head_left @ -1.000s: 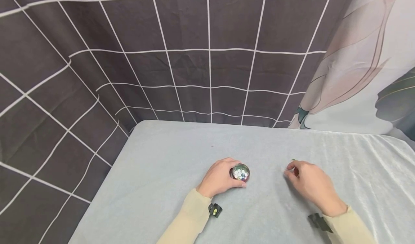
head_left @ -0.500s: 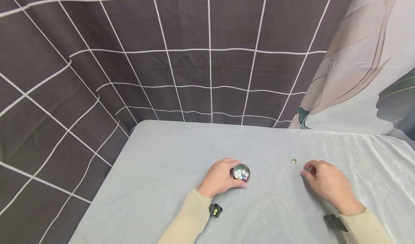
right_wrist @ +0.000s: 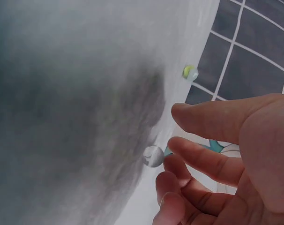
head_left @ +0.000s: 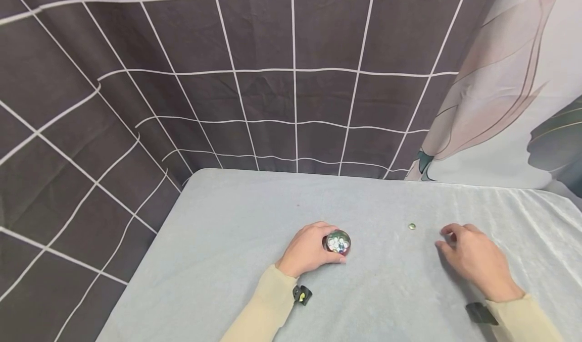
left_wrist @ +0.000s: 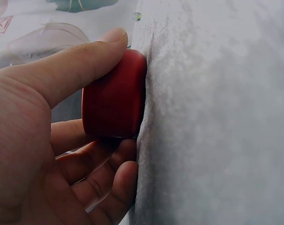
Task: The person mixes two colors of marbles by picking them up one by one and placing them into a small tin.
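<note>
On the cloth, my left hand (head_left: 309,248) curls round a small red container (left_wrist: 115,96). Several shiny clear marbles (head_left: 338,241) show inside it from above. In the left wrist view the thumb lies over the container's side, with the other fingers below. A green-tinted marble (head_left: 411,226) lies on the cloth, left of my right hand (head_left: 482,261) and apart from it. The right wrist view shows a clear marble (right_wrist: 153,156) close beside the loosely bent fingers; whether they touch cannot be told. Thumb and index fingertip stand apart with nothing between them.
A pale grey velvety cloth (head_left: 236,210) covers the table. Behind and to the left hangs a dark curtain (head_left: 263,99) with a white grid, and a leaf-patterned curtain (head_left: 495,104) hangs at the back right. Each wrist carries a small black camera (head_left: 302,294).
My right hand has moved right, away from the green-tinted marble, which is now fully seen on the cloth. The left hand and the container have stayed in place.
</note>
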`<state>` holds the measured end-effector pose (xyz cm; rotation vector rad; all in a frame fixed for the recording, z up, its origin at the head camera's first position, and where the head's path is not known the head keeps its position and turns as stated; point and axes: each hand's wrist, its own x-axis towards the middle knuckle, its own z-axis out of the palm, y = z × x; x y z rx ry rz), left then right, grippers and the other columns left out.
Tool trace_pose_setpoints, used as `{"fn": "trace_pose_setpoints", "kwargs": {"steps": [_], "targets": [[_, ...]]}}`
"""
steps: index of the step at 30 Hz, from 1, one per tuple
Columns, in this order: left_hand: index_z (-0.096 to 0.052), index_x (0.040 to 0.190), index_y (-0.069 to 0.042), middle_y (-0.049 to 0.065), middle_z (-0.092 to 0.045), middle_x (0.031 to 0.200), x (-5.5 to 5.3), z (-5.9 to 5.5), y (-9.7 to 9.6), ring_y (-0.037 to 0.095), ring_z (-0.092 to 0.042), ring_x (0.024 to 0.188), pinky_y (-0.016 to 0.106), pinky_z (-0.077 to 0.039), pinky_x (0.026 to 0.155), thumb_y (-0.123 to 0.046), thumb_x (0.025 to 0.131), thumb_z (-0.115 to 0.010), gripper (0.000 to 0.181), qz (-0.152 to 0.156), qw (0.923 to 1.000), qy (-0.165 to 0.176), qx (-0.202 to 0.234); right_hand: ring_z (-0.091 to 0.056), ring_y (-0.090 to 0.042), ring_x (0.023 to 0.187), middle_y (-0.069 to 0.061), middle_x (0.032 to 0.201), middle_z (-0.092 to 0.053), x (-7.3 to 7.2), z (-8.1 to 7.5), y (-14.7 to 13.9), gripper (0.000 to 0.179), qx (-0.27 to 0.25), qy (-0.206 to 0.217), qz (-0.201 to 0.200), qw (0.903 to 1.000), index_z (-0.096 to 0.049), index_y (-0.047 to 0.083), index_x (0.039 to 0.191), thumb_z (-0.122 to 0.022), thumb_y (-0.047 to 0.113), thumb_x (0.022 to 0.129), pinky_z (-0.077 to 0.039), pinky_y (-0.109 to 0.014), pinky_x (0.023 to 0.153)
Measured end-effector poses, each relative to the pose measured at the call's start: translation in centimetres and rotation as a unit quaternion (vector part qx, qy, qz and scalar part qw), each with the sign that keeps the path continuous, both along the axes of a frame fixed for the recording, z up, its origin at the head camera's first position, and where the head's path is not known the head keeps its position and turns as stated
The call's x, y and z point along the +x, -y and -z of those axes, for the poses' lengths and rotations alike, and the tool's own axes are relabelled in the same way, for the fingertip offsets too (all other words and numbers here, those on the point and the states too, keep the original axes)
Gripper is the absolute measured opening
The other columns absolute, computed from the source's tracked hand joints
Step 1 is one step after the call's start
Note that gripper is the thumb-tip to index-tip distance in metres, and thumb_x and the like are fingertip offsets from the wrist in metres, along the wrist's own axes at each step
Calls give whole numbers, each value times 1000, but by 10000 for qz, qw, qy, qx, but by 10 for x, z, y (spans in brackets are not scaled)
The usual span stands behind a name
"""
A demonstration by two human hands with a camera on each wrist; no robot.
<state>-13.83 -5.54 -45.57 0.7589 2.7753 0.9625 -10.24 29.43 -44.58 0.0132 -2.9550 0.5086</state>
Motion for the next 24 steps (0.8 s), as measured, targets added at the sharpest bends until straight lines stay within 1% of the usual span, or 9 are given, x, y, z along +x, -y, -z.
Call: {"fn": "trace_pose_setpoints", "kwargs": {"steps": [2, 5, 13, 19, 24], "targets": [[-71, 124, -18, -6, -67, 124, 0, 0, 0, 10, -61, 112, 25, -47, 97, -43, 74, -88, 59, 0, 10000, -1, -3, -63, -36, 72, -18, 85, -64, 0, 1, -2, 25, 31, -86, -5, 10000, -69, -2, 99, -76, 16, 81, -49, -55, 58], [-71, 125, -18, -6, -67, 124, 0, -1, 0, 10, -61, 112, 25, -47, 97, -43, 74, -88, 59, 4, 10000, -6, -7, -61, -33, 69, -15, 81, -62, 0, 3, -4, 24, 60, -105, 36, 9999, -68, -2, 97, -76, 15, 81, -48, -53, 55], [-71, 124, -18, -6, -67, 123, 1, -2, 1, 10, -62, 111, 25, -48, 96, -43, 74, -89, 59, 17, 10000, -18, 8, -57, -28, 64, -11, 77, -58, 1, 2, -10, 24, 144, 118, 225, 9996, -68, -2, 96, -75, 15, 81, -44, -49, 51], [-72, 123, -18, -6, -67, 123, 1, -1, 1, 10, -62, 111, 25, -48, 96, -43, 74, -89, 57, 42, 10000, -50, 35, -57, -28, 65, -10, 78, -58, 1, 1, -16, 25, 151, 410, 185, 9989, -68, -2, 98, -72, 18, 85, -44, -48, 51], [-71, 124, -18, -6, -67, 123, 0, -1, 1, 10, -62, 112, 25, -48, 97, -43, 74, -88, 59, 36, 10000, -29, 24, -57, -27, 64, -9, 75, -58, 0, 1, -17, 21, 180, 517, 130, 9984, -68, -2, 94, -70, 18, 86, -44, -46, 51]]}}
